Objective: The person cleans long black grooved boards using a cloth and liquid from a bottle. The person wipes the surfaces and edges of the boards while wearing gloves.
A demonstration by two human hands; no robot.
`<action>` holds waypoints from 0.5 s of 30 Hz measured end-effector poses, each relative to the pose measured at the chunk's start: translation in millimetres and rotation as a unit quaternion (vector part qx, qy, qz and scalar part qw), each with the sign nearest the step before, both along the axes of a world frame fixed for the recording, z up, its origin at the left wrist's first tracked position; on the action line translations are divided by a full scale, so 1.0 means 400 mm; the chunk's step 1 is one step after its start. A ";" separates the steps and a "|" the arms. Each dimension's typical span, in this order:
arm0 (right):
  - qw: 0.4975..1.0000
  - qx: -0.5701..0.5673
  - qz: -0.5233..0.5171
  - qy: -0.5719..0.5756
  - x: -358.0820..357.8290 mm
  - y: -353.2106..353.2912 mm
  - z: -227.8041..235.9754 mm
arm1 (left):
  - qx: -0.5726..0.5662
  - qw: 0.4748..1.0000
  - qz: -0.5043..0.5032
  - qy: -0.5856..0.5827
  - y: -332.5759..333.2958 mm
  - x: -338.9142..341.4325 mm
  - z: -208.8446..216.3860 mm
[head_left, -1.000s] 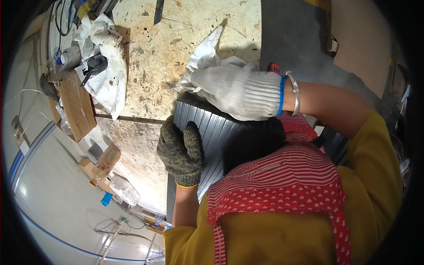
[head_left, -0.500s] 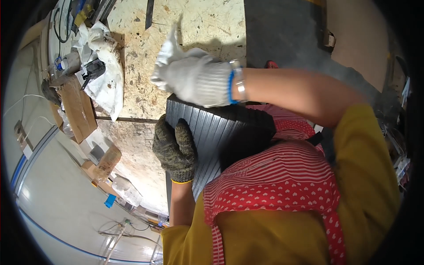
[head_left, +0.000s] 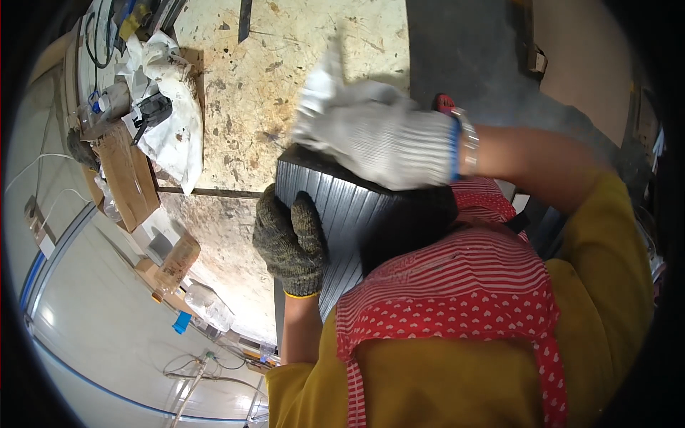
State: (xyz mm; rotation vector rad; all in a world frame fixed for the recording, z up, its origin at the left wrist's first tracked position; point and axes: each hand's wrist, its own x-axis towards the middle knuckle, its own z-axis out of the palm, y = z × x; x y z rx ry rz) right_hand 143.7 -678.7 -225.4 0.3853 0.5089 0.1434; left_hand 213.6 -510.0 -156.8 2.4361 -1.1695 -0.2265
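Observation:
A stack of long black boards or strips (head_left: 321, 203) lies on the worktable in front of me, its ridged face showing. My left hand (head_left: 289, 246), in a dark mottled knit glove, grips the stack's left end, with the thumb on the ridged face and the fingers at the edge. My right hand (head_left: 389, 135), in a pale knit glove with a blue cuff, is closed on a white cloth (head_left: 319, 89) over the stack's far side. Motion blurs this hand, and its fingertips are hidden.
The worktable (head_left: 250, 93) has a worn, stained top. To the left lie a crumpled white cloth (head_left: 178, 121) with a black object (head_left: 153, 110) on it, a cardboard box (head_left: 125, 175) and a clear plastic bottle (head_left: 114, 100). Grey floor (head_left: 464, 50) shows at the far right.
My right hand has swept to the right along the stack's far side with the white cloth. My left hand keeps its place on the stack; the whole view has shifted slightly.

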 end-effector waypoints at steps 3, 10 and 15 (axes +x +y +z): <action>0.921 -0.387 -0.041 -0.027 -0.036 -0.048 0.046 | -0.019 0.999 -0.031 -0.024 -0.008 0.002 -0.001; 0.879 -0.368 0.169 0.251 0.066 -0.068 0.143 | 0.002 0.999 -0.051 -0.012 -0.001 0.013 -0.009; 0.409 -0.784 0.458 -0.097 0.071 -0.092 0.129 | 0.084 0.994 0.037 0.059 -0.010 -0.010 0.028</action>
